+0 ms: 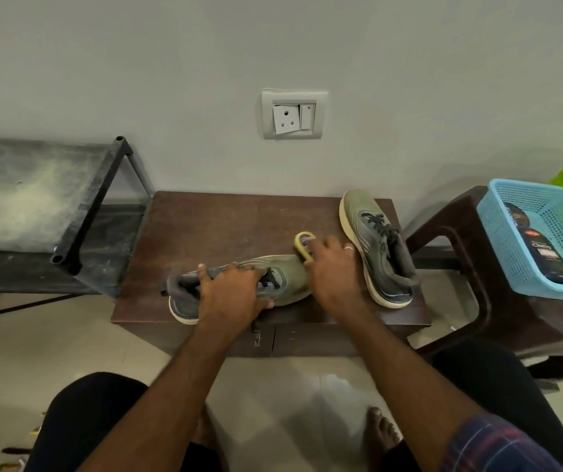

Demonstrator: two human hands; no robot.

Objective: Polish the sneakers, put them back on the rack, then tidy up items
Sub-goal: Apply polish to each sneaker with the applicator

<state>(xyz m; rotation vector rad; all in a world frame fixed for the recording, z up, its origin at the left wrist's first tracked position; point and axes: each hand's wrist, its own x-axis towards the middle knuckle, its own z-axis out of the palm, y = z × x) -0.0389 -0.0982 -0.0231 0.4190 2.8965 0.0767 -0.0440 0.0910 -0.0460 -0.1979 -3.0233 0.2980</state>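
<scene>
While left hand [235,291] grips the sneaker [239,287], right hand [332,267] holds a half-hidden brush [303,247]; bristles unseen.

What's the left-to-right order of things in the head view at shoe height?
Black rack → held sneaker → yellow brush → second sneaker → brown stool → blue basket.

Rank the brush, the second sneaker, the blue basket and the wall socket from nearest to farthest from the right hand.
From the right hand:
1. Brush, in its grip.
2. Second sneaker, just right of it on the table.
3. Wall socket and blue basket, on the stool at right: too close to call.
</scene>
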